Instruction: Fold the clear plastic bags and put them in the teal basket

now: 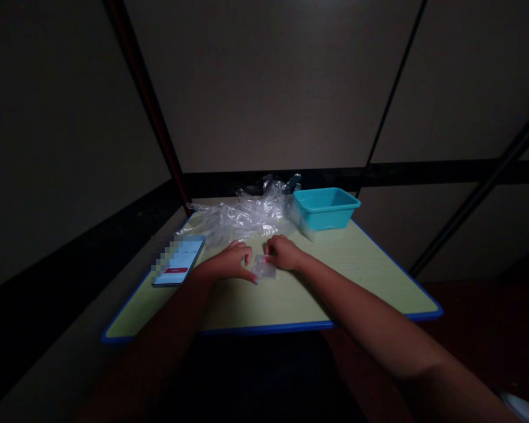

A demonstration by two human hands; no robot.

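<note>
A small clear plastic bag [267, 270] lies nearly flat on the table between my two hands. My right hand [284, 252] is closed at its upper right edge, with thumb and fingertips pinching it. On the other side, my left hand [230, 262] has its thumb and fingers spread apart, the thumb tip close to the bag's lower left corner. Nothing shows in the left hand's grip. A crumpled heap of clear plastic bags [247, 216] lies just beyond both hands.
A turquoise plastic basin [330, 218] stands at the back right, a clear sheet leaning by its left side. A phone [178, 261] with a lit screen lies on the left. The table [374, 288] has a blue edge; dark-banded wall panels [268, 88] rise behind it.
</note>
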